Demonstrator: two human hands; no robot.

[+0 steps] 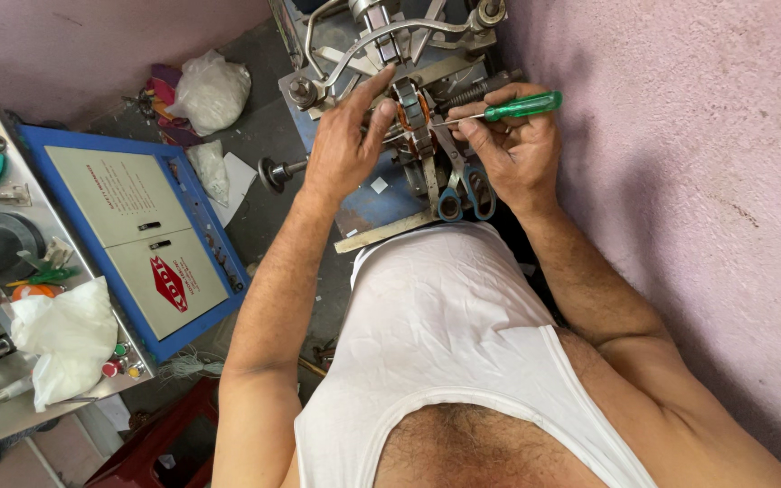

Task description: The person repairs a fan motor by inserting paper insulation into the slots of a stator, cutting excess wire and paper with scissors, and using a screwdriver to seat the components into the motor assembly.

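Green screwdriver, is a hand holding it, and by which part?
Yes. The right hand holds the green screwdriver by its handle; the left hand rests fingers on the motor core.

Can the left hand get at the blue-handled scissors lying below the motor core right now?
Probably yes. The left hand rests on the motor core, and the scissors lie just below with nothing covering their handles. The right hand, holding the green screwdriver, sits beside them.

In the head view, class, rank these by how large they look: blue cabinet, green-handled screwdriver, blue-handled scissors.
1. blue cabinet, largest by far.
2. and 3. green-handled screwdriver and blue-handled scissors: they look alike, and the right hand hides part of each, so unranked.
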